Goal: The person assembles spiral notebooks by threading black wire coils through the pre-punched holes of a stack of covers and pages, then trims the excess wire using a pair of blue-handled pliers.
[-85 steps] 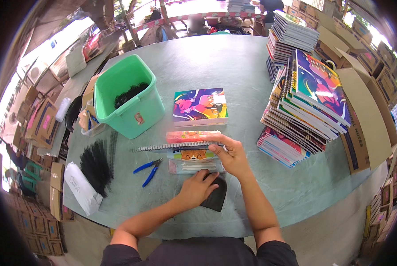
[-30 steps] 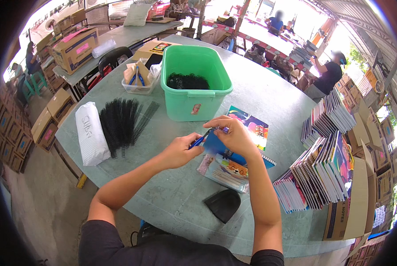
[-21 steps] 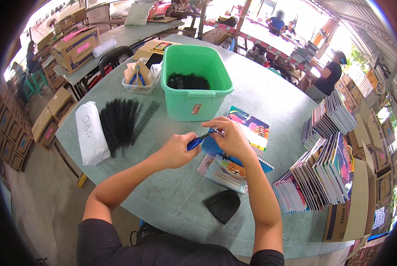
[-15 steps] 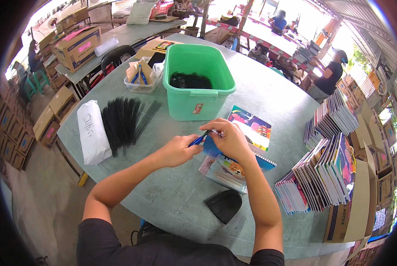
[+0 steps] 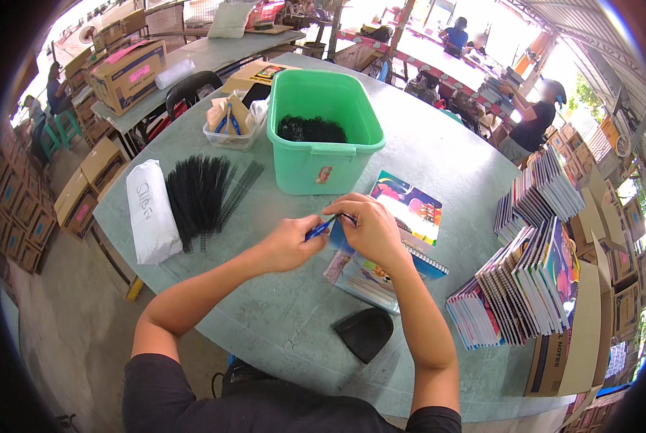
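Blue-handled pliers [image 5: 317, 230] are gripped in my left hand [image 5: 293, 244], over the middle of the table. My right hand [image 5: 370, 227] is closed in a pinch at the pliers' dark tip, and the small piece between its fingers is too hidden to name. Under my hands lie a spiral notebook [image 5: 425, 263] with a blue edge and, partly covered, a notebook with an animal picture [image 5: 370, 278]. A colourful notebook cover [image 5: 413, 198] lies just beyond them. Nearer my body rests a black, round-ended flat object [image 5: 366, 333].
A green bin [image 5: 326, 169] holding black coils stands ahead. Left of it are loose black coils [image 5: 200, 195], a white wrapped bundle [image 5: 152, 213] and a clear tub [image 5: 229, 137] with more pliers. Stacked notebooks [image 5: 514, 281] and open cartons [image 5: 579, 332] line the right. People work farther back.
My hands stay together at the pliers, with only slight finger and wrist shifts. The view has moved a little. A person at the far right has leaned and raised an arm toward stacked items.
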The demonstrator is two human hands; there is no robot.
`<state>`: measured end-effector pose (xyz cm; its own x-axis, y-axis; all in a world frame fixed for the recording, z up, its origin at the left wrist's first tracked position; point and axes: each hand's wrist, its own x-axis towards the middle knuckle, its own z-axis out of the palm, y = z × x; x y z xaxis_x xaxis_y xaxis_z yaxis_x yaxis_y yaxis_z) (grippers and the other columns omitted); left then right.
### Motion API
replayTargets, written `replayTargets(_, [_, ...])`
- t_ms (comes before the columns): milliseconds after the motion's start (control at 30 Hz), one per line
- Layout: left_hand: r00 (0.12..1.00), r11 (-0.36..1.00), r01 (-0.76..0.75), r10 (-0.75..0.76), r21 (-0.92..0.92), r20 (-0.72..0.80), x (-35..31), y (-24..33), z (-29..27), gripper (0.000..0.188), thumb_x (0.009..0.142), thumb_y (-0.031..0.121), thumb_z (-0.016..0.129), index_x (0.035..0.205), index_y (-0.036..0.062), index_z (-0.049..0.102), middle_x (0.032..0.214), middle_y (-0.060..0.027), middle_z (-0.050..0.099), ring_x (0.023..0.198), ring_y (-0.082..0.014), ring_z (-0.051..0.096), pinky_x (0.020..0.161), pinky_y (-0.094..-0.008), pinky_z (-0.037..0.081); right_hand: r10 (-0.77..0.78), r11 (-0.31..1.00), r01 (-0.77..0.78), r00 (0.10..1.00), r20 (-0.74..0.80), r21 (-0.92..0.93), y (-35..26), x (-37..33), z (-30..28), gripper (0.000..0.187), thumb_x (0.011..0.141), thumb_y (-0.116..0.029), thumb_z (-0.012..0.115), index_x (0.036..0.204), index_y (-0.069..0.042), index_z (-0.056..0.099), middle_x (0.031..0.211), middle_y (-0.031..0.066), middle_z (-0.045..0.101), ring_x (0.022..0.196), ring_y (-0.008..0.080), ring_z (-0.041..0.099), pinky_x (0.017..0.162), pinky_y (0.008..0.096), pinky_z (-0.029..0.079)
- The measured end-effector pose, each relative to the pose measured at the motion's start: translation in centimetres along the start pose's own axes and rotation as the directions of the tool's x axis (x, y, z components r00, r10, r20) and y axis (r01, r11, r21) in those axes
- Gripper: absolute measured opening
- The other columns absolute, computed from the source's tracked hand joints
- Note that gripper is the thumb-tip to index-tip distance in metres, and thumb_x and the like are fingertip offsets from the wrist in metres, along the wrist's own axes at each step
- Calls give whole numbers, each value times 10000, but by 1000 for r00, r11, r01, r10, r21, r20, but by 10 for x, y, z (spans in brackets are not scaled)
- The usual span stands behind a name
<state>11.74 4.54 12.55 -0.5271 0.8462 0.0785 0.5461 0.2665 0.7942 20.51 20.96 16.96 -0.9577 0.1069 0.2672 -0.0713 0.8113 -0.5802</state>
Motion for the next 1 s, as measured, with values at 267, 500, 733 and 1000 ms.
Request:
replayTargets(267, [965, 919, 208, -135, -335, 227, -8, 5, -5, 332, 939, 321, 496, 1057, 14, 532, 797, -159, 648, 692, -293, 642, 631, -404, 499, 169, 979, -185, 973, -155, -90, 2, -3, -2, 224, 695, -96, 699, 875, 37, 681, 1022, 154, 566, 816, 288, 604, 766, 358, 496])
replayTargets(500, [957, 990, 139, -136, 7, 256, -4, 21, -12, 431, 964, 379, 432, 1113, -23, 473, 941, -259, 614, 866, -404, 612, 745, -460, 473, 129, 975, -158, 975, -182, -157, -1, -5, 5, 237, 703, -92, 687, 881, 61, 655, 1051, 174, 537, 894, 340, 604, 786, 394, 502])
replayTargets(733, [994, 995, -63, 69, -77, 89, -2, -7, 8, 451, 942, 383, 489, 1206, 17, 477, 989, -223, 584, 910, -340, 581, 817, -397, 449, -165, 985, 127, 900, -402, -121, -30, 41, -53, 440, 750, -104, 679, 1177, -27, 602, 1354, 222, 433, 1185, 388, 500, 979, 419, 426])
replayTargets(1000, [970, 940, 217, -176, -263, 169, -35, -62, 0, 441, 885, 351, 604, 1216, 69, 524, 945, -86, 620, 832, -168, 597, 746, -332, 476, 304, 921, -189, 896, -324, 341, 108, -132, -77, 512, 707, -167, 794, 1152, -14, 593, 1203, 131, 588, 1095, 200, 564, 898, 334, 475])
